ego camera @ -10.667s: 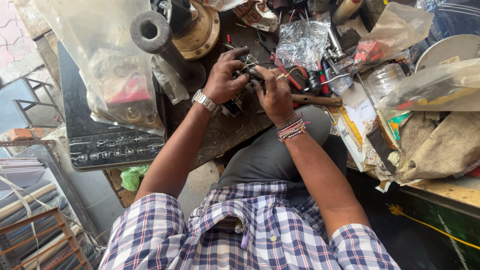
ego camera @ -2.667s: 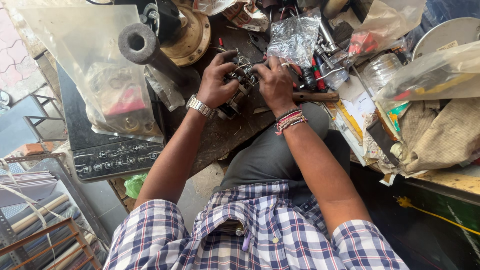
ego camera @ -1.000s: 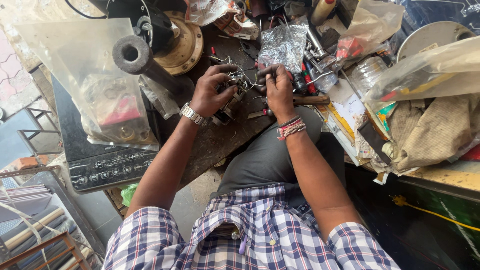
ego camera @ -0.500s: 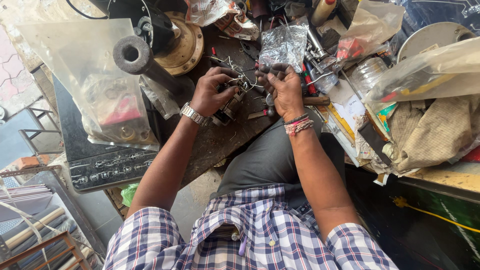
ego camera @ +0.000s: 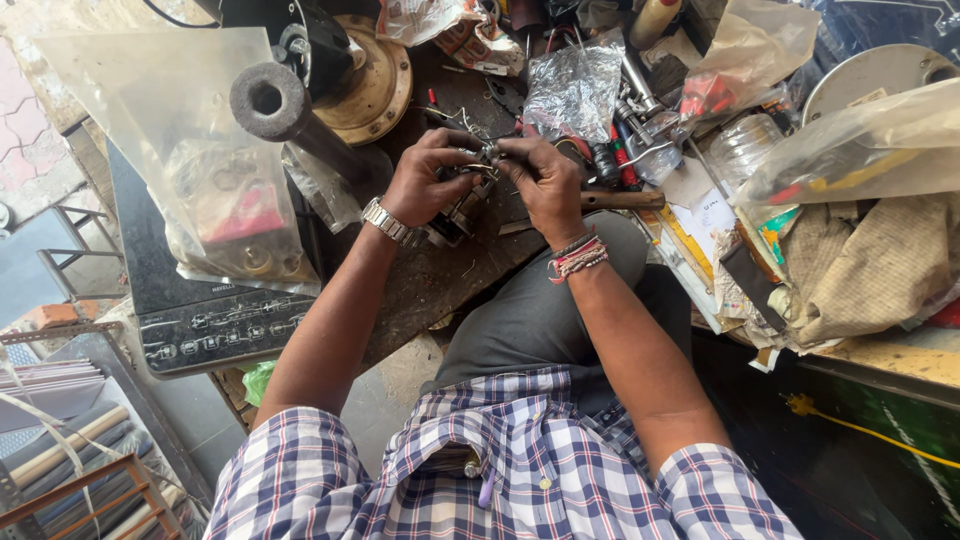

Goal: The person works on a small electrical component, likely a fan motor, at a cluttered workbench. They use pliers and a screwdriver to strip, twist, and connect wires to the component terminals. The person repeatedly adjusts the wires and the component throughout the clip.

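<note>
My left hand [ego camera: 428,178], with a metal watch at the wrist, is closed around a small dark metal part [ego camera: 462,207] with wires over the worn workbench [ego camera: 430,290]. My right hand [ego camera: 543,183], thread bands at its wrist, pinches the top of the same part from the other side. The fingertips of both hands meet over it. Most of the part is hidden by my fingers.
A dark cylinder [ego camera: 270,100] and a brass-coloured disc [ego camera: 375,80] stand behind my left hand. Clear plastic bags [ego camera: 190,150], a crinkled foil bag [ego camera: 575,90], loose tools [ego camera: 640,120], a wooden handle [ego camera: 620,199] and a cloth sack [ego camera: 860,260] crowd the bench. A black panel [ego camera: 215,325] leans at left.
Both hands have stayed together on the small part, shifting slightly toward each other. The view has drifted a little over the bench.
</note>
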